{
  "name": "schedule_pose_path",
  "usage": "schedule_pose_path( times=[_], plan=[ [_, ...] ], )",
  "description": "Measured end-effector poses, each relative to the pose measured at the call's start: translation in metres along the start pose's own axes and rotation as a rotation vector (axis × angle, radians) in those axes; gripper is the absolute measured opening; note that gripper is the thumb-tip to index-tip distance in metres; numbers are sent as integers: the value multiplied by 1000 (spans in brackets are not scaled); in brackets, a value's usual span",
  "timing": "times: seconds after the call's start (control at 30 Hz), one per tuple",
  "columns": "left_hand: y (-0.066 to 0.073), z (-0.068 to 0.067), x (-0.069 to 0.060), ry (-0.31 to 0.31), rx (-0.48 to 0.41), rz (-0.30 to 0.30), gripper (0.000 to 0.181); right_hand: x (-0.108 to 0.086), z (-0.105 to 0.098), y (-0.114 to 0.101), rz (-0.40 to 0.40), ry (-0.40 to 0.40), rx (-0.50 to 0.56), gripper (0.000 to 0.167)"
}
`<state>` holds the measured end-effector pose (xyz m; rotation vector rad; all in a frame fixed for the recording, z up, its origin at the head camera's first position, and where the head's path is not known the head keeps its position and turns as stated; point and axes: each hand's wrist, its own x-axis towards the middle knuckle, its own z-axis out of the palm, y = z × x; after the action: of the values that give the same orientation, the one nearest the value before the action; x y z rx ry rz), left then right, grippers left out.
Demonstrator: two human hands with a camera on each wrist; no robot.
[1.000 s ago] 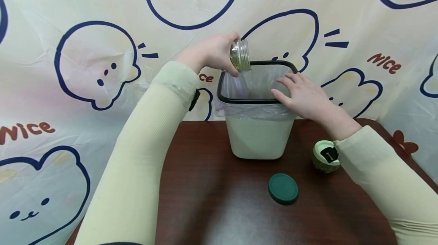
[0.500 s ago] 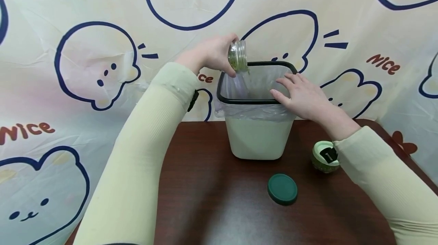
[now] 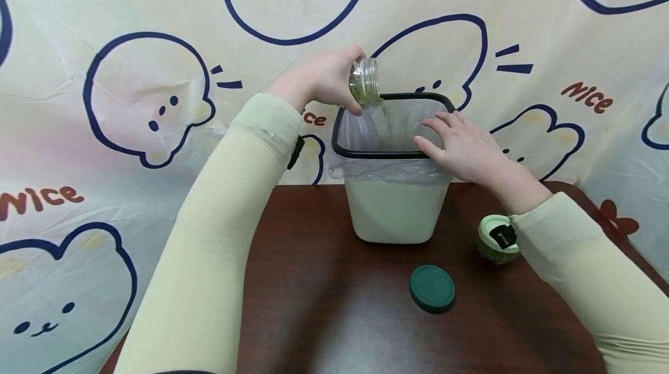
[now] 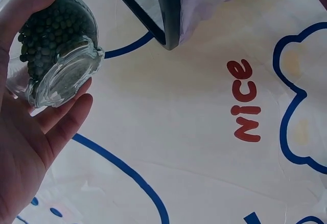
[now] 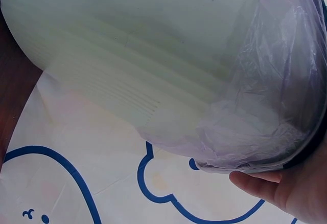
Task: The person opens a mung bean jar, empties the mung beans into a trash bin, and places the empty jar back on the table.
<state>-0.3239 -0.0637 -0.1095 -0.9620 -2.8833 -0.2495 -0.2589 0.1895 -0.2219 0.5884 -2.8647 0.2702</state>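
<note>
My left hand [image 3: 326,79] grips a clear glass jar [image 3: 370,79] with a threaded mouth, tipped over the left part of a pale green trash bin [image 3: 394,211]. Small round green beans [image 4: 53,32] fill part of the jar in the left wrist view. A faint greenish streak drops from its mouth into the bin. A thin translucent liner [image 3: 407,118] covers the bin's inside and hangs over its black rim [image 3: 387,154]. On the rim's right side rests my right hand [image 3: 462,144], fingers extended over the edge; the right wrist view shows it against the liner [image 5: 276,81].
A dark green round lid [image 3: 432,288] lies on the brown wooden table [image 3: 324,304] in front of the bin. To the right, partly behind my right sleeve, stands a small container with a light green top [image 3: 491,229]. A cartoon-printed cloth [image 3: 157,2] hangs behind.
The jar stays tipped at nearly the same spot. Green bits appear below its mouth half a second ago, and a longer streak shows now. My right hand stays on the rim.
</note>
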Motion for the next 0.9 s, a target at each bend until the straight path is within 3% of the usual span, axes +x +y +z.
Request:
schedule_pose_path(
  times=[0.33,0.47,0.6,0.9],
  plan=[
    [1,0,1,-12,-23,-9,85,-3,-3,1,15,-1,-6,67],
    [2,-5,1,24,-43,-2,86,-4,-4,2,20,-4,-6,69],
    [4,-8,1,18,1,-3,87,-5,-4,2,20,0,-5,70],
    [-2,4,0,-20,-55,0,83,-4,-1,-1,13,4,7,71]
  ],
)
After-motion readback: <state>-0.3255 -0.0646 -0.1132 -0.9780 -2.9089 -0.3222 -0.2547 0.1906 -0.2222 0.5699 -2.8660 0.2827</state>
